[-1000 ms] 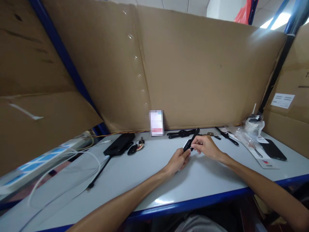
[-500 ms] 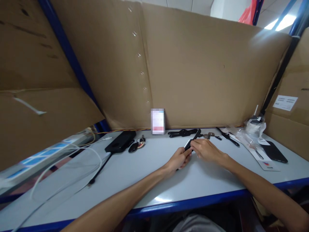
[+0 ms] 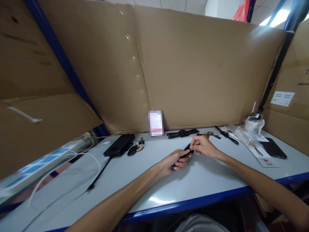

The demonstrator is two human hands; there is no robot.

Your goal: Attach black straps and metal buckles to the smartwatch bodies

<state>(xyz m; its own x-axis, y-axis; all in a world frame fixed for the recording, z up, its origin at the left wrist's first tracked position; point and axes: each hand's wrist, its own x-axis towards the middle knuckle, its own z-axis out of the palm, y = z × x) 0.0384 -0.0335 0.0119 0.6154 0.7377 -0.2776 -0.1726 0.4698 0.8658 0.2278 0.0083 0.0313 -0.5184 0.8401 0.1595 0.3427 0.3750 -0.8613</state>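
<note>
My left hand is closed around a slim black object, which slants up to the right just above the tabletop. One dark end of it sticks out below my fingers. My right hand pinches at the object's upper end, its fingertips close to my left thumb. Fingers cover much of the object, so I cannot make out its exact kind. Behind my hands lies a coiled black cable. Some keys rest just beyond my right hand.
On the left are a black power bank, a key fob, white cables and a power strip. A pixelated screen leans on cardboard. On the right are a black watch, plastic packaging and a black phone.
The black object has turned in my hands: its long upper end and white strip no longer show. My right hand has shifted slightly up. The view has swung a little right.
</note>
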